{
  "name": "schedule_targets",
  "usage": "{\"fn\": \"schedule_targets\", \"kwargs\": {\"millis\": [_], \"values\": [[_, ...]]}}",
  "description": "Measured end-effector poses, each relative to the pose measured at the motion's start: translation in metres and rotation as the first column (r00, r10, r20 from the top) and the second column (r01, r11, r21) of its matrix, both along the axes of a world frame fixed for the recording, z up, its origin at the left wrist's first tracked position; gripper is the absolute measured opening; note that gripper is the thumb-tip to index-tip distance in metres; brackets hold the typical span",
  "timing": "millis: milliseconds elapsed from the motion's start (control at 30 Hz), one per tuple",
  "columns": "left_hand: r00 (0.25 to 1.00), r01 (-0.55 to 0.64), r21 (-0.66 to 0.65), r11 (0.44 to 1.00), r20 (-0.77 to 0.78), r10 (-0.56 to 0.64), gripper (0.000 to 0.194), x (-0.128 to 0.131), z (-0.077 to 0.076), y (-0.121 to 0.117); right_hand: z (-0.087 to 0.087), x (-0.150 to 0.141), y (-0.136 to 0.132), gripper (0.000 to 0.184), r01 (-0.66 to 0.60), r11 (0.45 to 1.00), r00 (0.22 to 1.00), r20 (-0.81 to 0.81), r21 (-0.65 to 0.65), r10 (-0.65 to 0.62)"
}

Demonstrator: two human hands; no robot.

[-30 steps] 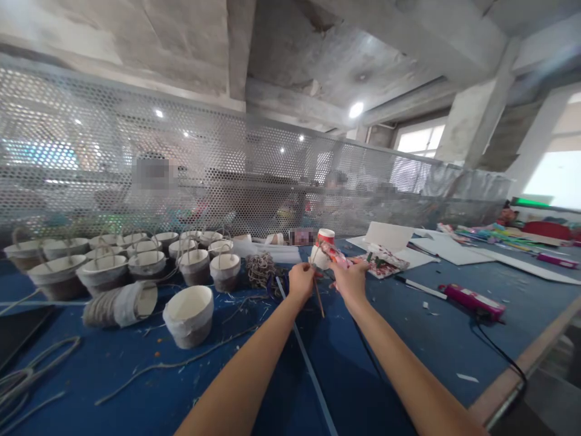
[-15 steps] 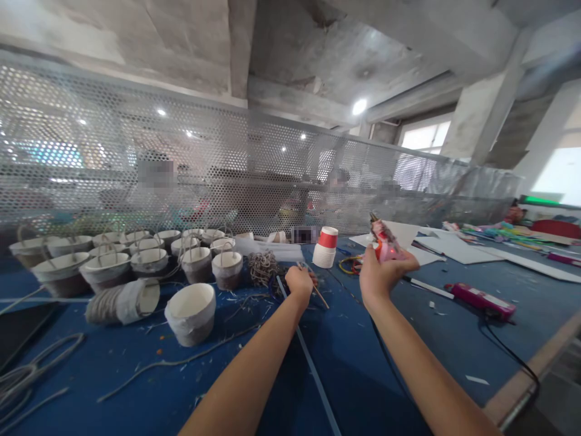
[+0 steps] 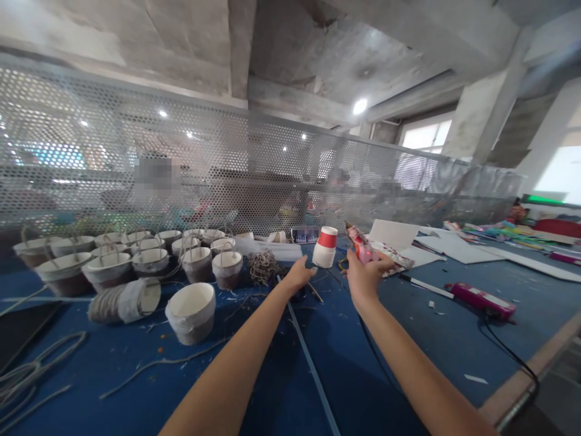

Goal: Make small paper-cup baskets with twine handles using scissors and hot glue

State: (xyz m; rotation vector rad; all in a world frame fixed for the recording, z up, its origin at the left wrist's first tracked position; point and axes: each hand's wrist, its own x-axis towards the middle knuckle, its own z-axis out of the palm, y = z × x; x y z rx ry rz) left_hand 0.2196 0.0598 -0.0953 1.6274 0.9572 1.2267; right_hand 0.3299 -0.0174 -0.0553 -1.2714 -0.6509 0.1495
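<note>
My right hand (image 3: 365,277) is closed around a pink patterned glue gun (image 3: 359,246), held above the blue table (image 3: 408,339) with its nozzle tilted up and to the left. My left hand (image 3: 300,274) reaches forward with fingers stretched out, close to a stack of red-and-white paper cups (image 3: 325,247). It holds nothing. A thin wooden stick (image 3: 315,293) lies on the table just under it. A tangle of jute cord (image 3: 262,267) sits to the left of that hand.
Several cord-wrapped paper cup baskets (image 3: 147,261) crowd the left of the table; one cup (image 3: 191,312) stands alone, another lies on its side (image 3: 122,301). A second pink glue gun (image 3: 481,300) with black cable lies right. White sheets (image 3: 436,245) and a perforated metal screen (image 3: 181,175) stand behind.
My right hand lifted the glue gun off the table, then lowered it leftward. My left hand let go of the stick, opened and reached toward the paper cups.
</note>
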Motion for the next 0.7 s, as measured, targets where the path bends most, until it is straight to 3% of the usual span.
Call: {"fn": "schedule_targets", "kwargs": {"millis": [133, 333, 467, 567, 700], "values": [[0.998, -0.005, 0.073, 0.997, -0.065, 0.009, 0.052, -0.003, 0.006, -0.005, 0.000, -0.002, 0.000, 0.061, -0.006, 1.000, 1.000, -0.007, -0.026, 0.006], [0.986, -0.072, 0.152, 0.986, -0.136, 0.093, 0.014, -0.018, 0.020, -0.012, 0.000, -0.005, 0.000, 0.059, -0.040, 0.999, 0.999, -0.022, -0.018, 0.039], [0.987, -0.030, 0.037, 0.999, -0.157, 0.036, 0.015, -0.022, 0.030, -0.005, 0.000, -0.004, 0.001, 0.057, -0.066, 0.998, 0.996, -0.053, -0.023, 0.065], [0.991, 0.017, -0.095, 0.995, -0.132, -0.029, 0.029, -0.021, 0.037, -0.001, 0.001, -0.006, 0.000, 0.056, -0.077, 0.997, 0.995, -0.065, -0.020, 0.076], [0.992, 0.089, -0.242, 0.966, -0.067, -0.108, 0.033, -0.018, 0.042, 0.001, -0.004, -0.017, 0.005, 0.050, -0.232, 0.972, 0.926, -0.312, -0.022, 0.214]]}}
